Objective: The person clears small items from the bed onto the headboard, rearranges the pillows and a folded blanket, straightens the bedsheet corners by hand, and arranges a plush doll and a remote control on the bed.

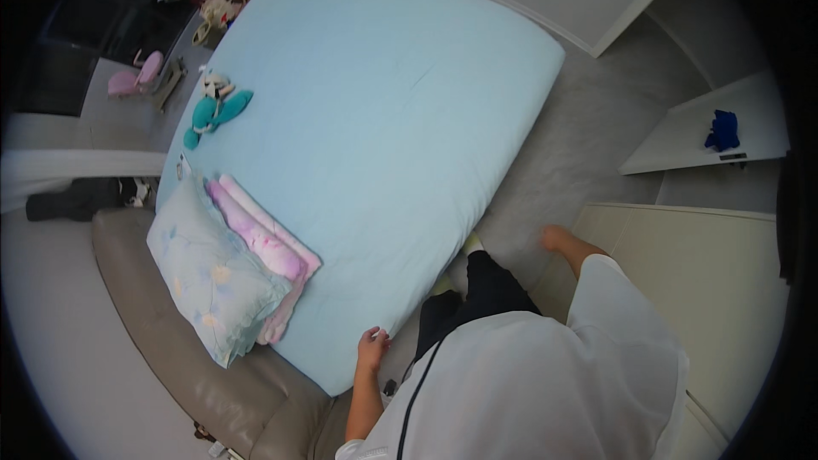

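Observation:
My left hand (373,346) is at the near edge of a bed with a light blue fitted sheet (383,115); it holds nothing and its fingers are apart and slightly curled. My right hand (553,238) hangs over the grey floor beside a cream cabinet, and its fingers are too blurred to read. Left of my left hand, a pale blue floral pillow (214,275) lies at the headboard end, against folded pink and lilac fabric (271,236). Farther along the bed's far side lies a teal and white plush toy (211,108).
A brown padded headboard (192,364) borders the bed at the lower left. To the right stand a cream cabinet (690,275) and a white door (690,121) with a blue cloth on it. A pink chair (134,80) stands beyond the bed.

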Tool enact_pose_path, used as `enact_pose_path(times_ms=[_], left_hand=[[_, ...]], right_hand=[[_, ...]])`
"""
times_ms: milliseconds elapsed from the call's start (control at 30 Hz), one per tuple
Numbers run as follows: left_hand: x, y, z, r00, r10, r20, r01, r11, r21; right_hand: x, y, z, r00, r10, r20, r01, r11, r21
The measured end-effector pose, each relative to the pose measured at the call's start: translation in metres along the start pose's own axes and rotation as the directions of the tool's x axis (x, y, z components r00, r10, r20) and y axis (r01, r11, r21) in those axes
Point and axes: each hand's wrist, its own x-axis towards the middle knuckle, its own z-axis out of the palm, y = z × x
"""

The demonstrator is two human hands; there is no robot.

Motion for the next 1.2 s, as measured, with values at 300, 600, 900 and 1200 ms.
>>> enact_pose_path(times_ms=[300,600,900,1200], left_hand=[[0.082,0.051,0.09,0.984,-0.019,0.175,-0.087,0.813,0.576],[0.048,0.204,0.262,0.996,-0.06,0.064,0.038,0.953,0.299],[0.061,0.357,0.486,0.972,0.0,0.234,-0.075,0.948,0.309],[0.124,0.494,0.653,0.987,0.076,0.142,-0.133,0.886,0.445]], right_hand=[[-0.059,0.151,-0.002,0.991,0.116,-0.06,-0.069,0.853,0.517],[-0.008,0.298,-0.096,0.965,0.253,-0.073,-0.131,0.7,0.702],[0.033,0.41,-0.334,0.97,0.191,-0.148,-0.044,0.741,0.67],[0.188,0.461,-0.536,0.95,-0.028,-0.312,0.233,0.73,0.643]])
